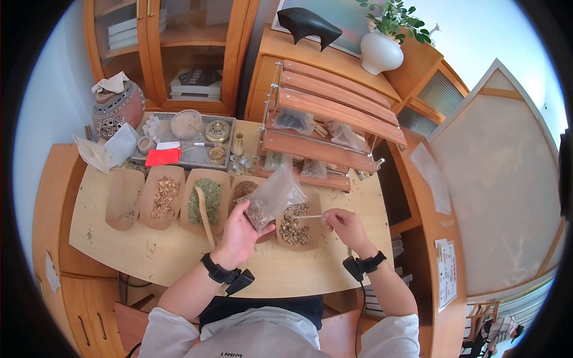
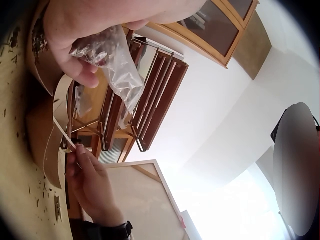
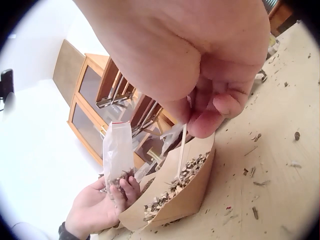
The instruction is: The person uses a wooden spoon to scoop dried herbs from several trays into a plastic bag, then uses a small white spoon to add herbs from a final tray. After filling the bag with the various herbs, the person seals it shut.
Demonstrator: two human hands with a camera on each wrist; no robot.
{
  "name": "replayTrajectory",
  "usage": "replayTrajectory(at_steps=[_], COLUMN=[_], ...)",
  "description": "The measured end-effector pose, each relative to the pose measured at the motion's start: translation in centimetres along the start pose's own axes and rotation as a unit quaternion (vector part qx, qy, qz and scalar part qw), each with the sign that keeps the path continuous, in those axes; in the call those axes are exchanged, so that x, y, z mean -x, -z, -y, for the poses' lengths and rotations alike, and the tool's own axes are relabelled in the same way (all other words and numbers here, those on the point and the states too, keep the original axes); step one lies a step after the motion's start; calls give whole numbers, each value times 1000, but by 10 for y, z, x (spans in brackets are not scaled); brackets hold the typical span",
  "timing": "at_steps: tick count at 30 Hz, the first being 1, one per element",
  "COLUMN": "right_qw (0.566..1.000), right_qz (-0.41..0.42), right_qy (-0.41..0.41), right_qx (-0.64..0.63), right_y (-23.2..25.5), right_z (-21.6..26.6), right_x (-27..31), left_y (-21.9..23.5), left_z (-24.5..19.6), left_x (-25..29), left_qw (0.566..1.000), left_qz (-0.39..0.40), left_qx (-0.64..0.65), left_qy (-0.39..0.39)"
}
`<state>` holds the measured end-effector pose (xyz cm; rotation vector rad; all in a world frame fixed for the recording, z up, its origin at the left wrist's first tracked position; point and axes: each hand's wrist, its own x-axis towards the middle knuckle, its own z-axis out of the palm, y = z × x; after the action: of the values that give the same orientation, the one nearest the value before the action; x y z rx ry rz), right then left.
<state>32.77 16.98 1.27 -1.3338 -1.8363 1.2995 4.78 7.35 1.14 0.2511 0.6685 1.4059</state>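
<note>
My left hand [image 1: 237, 240] grips a clear plastic zip bag [image 1: 279, 192] with dried plant bits gathered in its bottom. In the right wrist view its fingers curl round the lower part of the bag [image 3: 117, 150]. Between thumb and fingertips, my right hand [image 1: 347, 229] pinches a thin pale stick [image 1: 311, 216]. The stick's far end reaches into the rightmost paper tray [image 3: 197, 194], among chopped dried herb pieces [image 3: 172, 192]. That tray stands just right of the bag. The bag and left hand partly cover a neighbouring tray of brown bits [image 1: 243, 190].
Further left stand trays of green leaves [image 1: 206, 215] with a wooden scoop [image 1: 204, 216], orange-brown chips [image 1: 165, 197] and a few scraps [image 1: 124, 200]. Behind are a grey tray [image 1: 206, 162] of small tools and a slatted wooden rack [image 1: 328, 149] holding bags. Loose crumbs dot the table [image 1: 119, 250].
</note>
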Motion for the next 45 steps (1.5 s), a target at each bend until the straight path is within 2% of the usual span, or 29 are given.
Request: replayTrajectory(at_steps=[4,7,10,19,23,30,33,36,40,42,45], right_qw=[998,994,984,962,966,971,983,996,991,989,992], right_qz=[42,53,54,46,21,-27,-37,-67,-112,-127,-125], right_qy=[-19,-93,-142,-194,-163,-97,-64,-9,6,-8,12], right_qx=[38,-12,-97,-187,-200,-218,-168,-58,-76,-81,6], right_y=[3,1,-3,2,22,49,39,24,31,39,30], right_z=[8,18,1,8,22,78,98,107,91,64,14], right_x=[10,19,17,16,13,2,3,9,10,0,-18], left_y=[0,1,2,-2,-1,-1,-3,0,-2,-2,0], left_z=[0,1,1,0,0,2,2,3,2,0,1], left_x=[1,0,-1,0,0,0,1,1,3,4,2], left_qw=[1000,1000,1000,1000,1000,1000,999,998,999,1000,1000], left_qz=[2,3,3,-6,-6,7,25,47,33,20,10], left_qx=[4,8,9,0,-2,-15,-17,-22,-14,-10,0], left_qy=[-1,-2,1,-4,-3,7,17,31,17,6,-2])
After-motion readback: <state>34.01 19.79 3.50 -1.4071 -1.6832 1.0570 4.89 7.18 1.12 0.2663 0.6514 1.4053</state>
